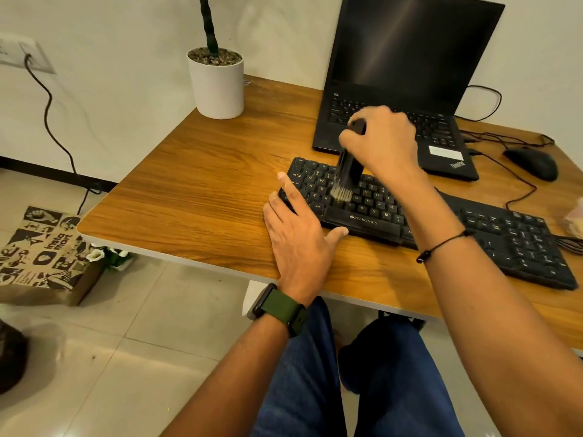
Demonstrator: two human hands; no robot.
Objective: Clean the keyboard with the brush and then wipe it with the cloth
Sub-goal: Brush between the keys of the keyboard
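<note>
A black keyboard [504, 234] lies slanted across the wooden desk [195, 184]. My right hand [383, 140] grips a black brush [347, 175] by its handle, held nearly upright, its pale bristles down on the letter keys at the keyboard's left part. My left hand [299, 228] lies flat at the keyboard's left end, fingers straight along its edge and thumb against the front rim near the space bar. At the far right edge of the view a pale soft thing [575, 216] shows partly; I cannot tell whether it is the cloth.
A black laptop [407, 74] stands open behind the keyboard. A black mouse [533, 164] with cables lies to its right. A white plant pot [217, 83] sits at the desk's back left corner. A printed paper bag [47, 250] stands on the floor at left.
</note>
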